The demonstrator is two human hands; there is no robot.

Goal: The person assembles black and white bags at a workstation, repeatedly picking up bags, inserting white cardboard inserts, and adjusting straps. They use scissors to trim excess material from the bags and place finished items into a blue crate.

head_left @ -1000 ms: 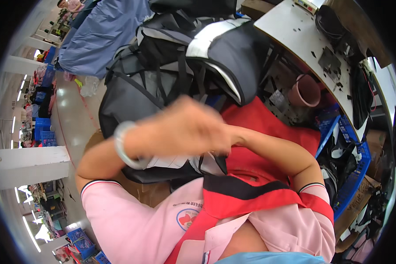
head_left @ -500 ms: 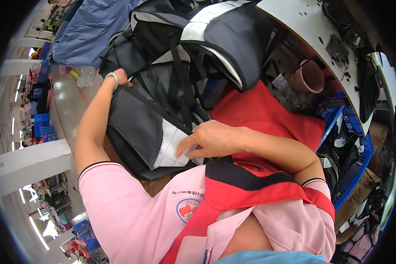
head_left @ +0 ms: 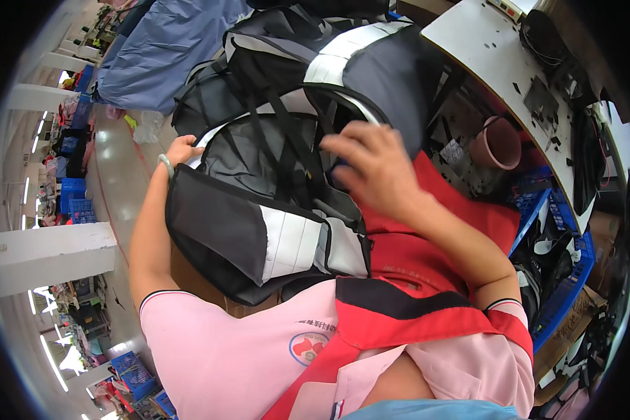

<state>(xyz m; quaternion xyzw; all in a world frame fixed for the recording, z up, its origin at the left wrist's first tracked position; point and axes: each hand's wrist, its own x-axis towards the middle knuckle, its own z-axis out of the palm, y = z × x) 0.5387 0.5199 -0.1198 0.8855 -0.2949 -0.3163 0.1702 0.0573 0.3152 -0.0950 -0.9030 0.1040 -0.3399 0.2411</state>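
Observation:
A dark grey and white bag (head_left: 217, 222) with black edging lies before me, its mouth opened to show a grey mesh-like inside. My left hand (head_left: 182, 150) has its fingers closed on the white-edged rim at the bag's left. Black straps (head_left: 281, 129) run across the opening. Over the bag's right side my right hand (head_left: 376, 162) hangs in the air, slightly blurred, fingers apart and holding nothing. Just beyond lies another grey bag piece (head_left: 378, 66) with a white quilted band. The red apron (head_left: 441, 245) spreads beneath my right forearm.
A blue-grey cloth (head_left: 164, 56) drapes at the far left. To the right stand a white table (head_left: 479, 45) strewn with black scraps, a pink bucket (head_left: 495, 145) and a blue crate (head_left: 567, 280) holding dark pieces. A white pillar (head_left: 56, 248) is at the left.
My right hand has let go of the bag's white panel and moved up and away. The bag's mouth is spread wider, and my left hand has shifted slightly down along its rim.

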